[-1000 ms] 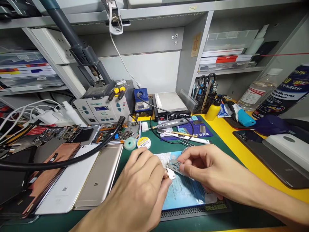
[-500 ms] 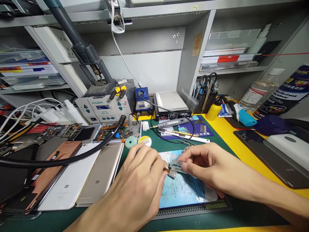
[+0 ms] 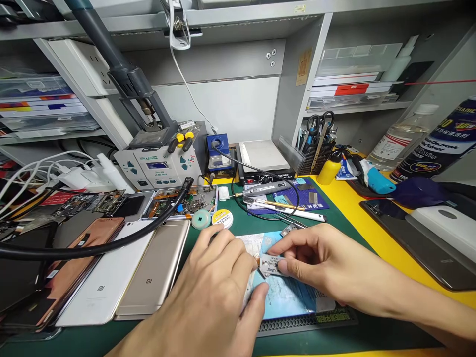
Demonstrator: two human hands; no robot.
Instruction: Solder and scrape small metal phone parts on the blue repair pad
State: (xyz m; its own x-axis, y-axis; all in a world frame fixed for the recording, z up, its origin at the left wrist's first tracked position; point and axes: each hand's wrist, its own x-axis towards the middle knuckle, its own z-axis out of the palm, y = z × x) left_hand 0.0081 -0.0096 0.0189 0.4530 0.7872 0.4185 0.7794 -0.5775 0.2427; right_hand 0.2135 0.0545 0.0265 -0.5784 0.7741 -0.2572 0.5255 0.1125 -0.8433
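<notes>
A thin steel razor blade [image 3: 270, 265] is pinched between the thumb and fingers of my right hand [image 3: 316, 255]. Its edge lies against a small part with an orange-brown flex cable [image 3: 258, 262], mostly covered by the blade and my fingers. My left hand [image 3: 223, 272] is curled over the cable's left side, the index fingertip pressing it down while the thumb rests apart, nearer to me. Both hands work over a blue-and-white printed sheet [image 3: 286, 300], stained on its surface, which lies on a dark patterned pad [image 3: 297, 325].
Phone back covers [image 3: 152, 272] lie at left, crossed by a thick black hose [image 3: 111, 250]. Behind my hands are a gray pen-like tool [image 3: 266, 189], tweezers [image 3: 288, 218] and a round tin [image 3: 222, 218]. A rework station [image 3: 159, 168] stands further back. A dark phone [image 3: 409, 243] lies at right.
My left thumb has moved away from the fingers, toward me and to the right. The razor blade has tilted and slid slightly left over the small part.
</notes>
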